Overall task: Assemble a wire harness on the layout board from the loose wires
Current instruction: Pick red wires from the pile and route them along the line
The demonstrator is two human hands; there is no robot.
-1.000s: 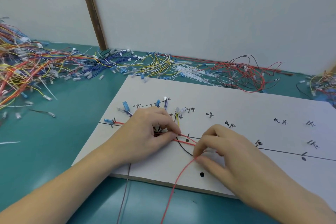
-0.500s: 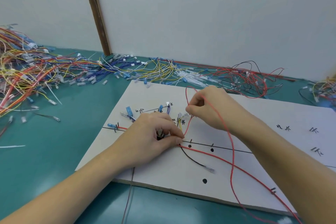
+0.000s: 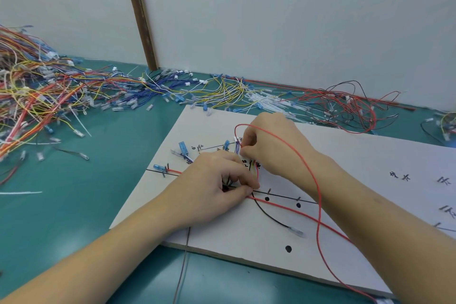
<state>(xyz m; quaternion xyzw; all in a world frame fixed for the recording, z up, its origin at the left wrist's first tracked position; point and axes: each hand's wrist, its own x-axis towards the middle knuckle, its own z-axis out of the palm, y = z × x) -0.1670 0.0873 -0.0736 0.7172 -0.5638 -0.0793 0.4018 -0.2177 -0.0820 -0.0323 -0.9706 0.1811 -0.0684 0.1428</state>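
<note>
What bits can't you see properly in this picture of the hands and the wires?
Head view only:
- Where the wires meet on the layout board: the left hand covers them.
- The right hand hides its own grip on the red wire, so the wire's end is unseen.
- The red wire's other end runs off the bottom edge.
- The handwritten marks on the board are too small to read.
- The wire pile is cut off by the left edge.

loose wires (image 3: 123, 96) behind layout board (image 3: 370, 155)
</note>
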